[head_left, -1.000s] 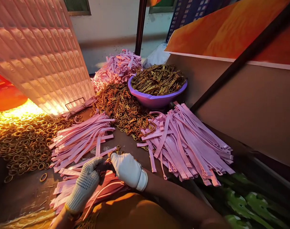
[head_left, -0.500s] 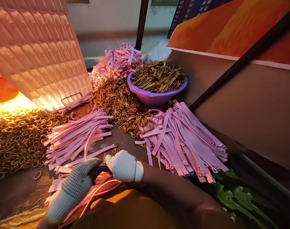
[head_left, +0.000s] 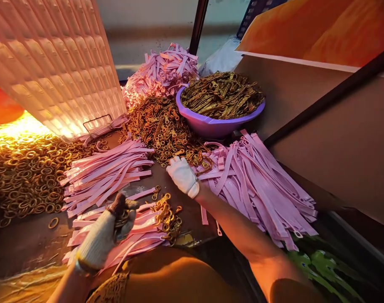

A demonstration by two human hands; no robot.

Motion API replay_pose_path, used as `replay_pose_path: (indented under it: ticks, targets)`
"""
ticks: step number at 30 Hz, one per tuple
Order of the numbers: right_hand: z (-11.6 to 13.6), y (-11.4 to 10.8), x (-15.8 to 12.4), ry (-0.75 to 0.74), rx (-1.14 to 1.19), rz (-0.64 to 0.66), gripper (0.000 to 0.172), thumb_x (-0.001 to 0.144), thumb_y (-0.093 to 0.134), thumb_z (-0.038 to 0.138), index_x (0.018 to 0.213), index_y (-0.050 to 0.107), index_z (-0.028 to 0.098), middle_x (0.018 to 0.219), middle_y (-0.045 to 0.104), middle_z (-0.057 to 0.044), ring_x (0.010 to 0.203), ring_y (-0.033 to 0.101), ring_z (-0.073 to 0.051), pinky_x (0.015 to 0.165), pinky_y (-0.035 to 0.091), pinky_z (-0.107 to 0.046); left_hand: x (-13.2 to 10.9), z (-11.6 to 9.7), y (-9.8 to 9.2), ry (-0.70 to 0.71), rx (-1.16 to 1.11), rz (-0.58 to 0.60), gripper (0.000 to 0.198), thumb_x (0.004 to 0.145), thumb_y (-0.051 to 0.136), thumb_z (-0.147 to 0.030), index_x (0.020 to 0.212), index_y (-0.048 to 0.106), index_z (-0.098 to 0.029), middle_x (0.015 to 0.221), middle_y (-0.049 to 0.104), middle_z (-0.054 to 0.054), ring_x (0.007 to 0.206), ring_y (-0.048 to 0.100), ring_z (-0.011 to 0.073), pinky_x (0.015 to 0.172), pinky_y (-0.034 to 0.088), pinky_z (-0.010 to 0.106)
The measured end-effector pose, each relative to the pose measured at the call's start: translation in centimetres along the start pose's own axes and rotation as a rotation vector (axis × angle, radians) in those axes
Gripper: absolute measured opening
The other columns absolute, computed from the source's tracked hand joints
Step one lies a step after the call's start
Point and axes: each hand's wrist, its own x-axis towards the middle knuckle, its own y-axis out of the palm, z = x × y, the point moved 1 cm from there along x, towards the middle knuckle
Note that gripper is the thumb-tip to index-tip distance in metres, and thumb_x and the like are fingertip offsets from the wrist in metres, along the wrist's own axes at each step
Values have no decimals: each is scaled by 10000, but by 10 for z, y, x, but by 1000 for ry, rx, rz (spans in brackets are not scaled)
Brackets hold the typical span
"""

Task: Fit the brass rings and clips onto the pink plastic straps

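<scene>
My left hand [head_left: 108,231], in a knitted glove with dark fingertips, is curled around some gold rings above the near bundle of pink straps [head_left: 140,235]. Gold clasps [head_left: 168,216] lie at the right ends of those straps. My right hand [head_left: 183,174], in a white glove, reaches to the near edge of the gold clasp pile [head_left: 163,130]. Its fingers are bent at the pile, and whatever they may hold is hidden. Another bundle of pink straps [head_left: 111,172] lies beyond my left hand.
A purple basin [head_left: 207,125] full of gold pieces stands behind the clasps. Loose gold rings [head_left: 30,176] cover the left side. More pink straps lie at right [head_left: 255,189] and in a heap [head_left: 166,69] at the back. A corrugated sheet [head_left: 59,63] leans at left.
My right hand has moved away from my left hand, forward and right to the clasp pile. My left hand has turned up slightly, showing rings in it. The clasps on the near straps are now uncovered.
</scene>
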Motion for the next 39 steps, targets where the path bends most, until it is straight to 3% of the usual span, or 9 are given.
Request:
replay_pose_path:
  ticks: [3,7,11,15,19,23,27,32,39]
  targets:
    - [-3,13,12,4,16,-45,257,914,422,-11,839,659,52,1013,644,-170,1020,522,-252,845,360,-388,7,1,17,-91,-70,131,470,881,633,-540,965,691,-82,647,652,71,345,419,73,293,337,183]
    - [-3,15,9,-5,67,-115,382,960,271,-5,888,646,3,1040,644,-137,1118,517,-221,887,343,-404,8,0,19,-122,-150,226,388,886,630,-461,944,684,-81,639,638,67,368,425,72,324,350,179]
    - [-7,10,9,3,167,-148,273,961,374,8,928,643,46,1116,657,-191,1147,548,-285,927,403,-437,4,5,10,-40,-39,285,265,796,720,-298,967,680,-100,682,634,46,398,410,48,348,302,155]
    - [6,4,-3,0,325,-139,267,906,440,-15,1068,632,75,1105,680,-159,1033,632,-227,906,490,-339,-5,5,11,88,152,317,276,863,681,-359,1023,663,-135,738,619,31,448,388,41,372,240,145]
    - [46,-2,-26,-112,872,-85,383,917,512,80,1292,553,146,1142,681,-73,982,648,-154,890,500,-251,-10,3,21,164,259,306,342,889,650,-461,880,658,-119,646,567,16,452,382,52,393,258,172]
    - [88,2,-36,-125,1584,55,417,892,650,299,1276,551,168,1081,673,-63,940,638,-162,856,517,-275,-8,6,32,244,227,275,436,838,703,-486,1097,643,-141,674,611,14,439,387,60,398,280,191]
    - [107,7,-37,40,2007,115,529,768,778,409,1189,563,171,979,649,-35,861,616,-143,788,516,-256,-2,15,31,292,206,218,452,825,703,-510,1100,617,-162,652,588,-14,428,384,57,397,277,186]
    - [107,2,-45,305,2108,-55,486,713,800,353,1117,603,169,894,573,3,738,541,-93,656,462,-194,0,23,22,291,147,254,322,836,718,-463,882,580,-176,550,446,-69,428,320,47,383,223,160]
    - [113,7,-50,436,2205,-59,475,671,814,341,1055,598,160,824,554,18,517,389,-42,448,315,-191,-5,26,26,298,-25,180,291,807,764,-395,897,611,-164,613,437,-60,498,337,51,427,263,166]
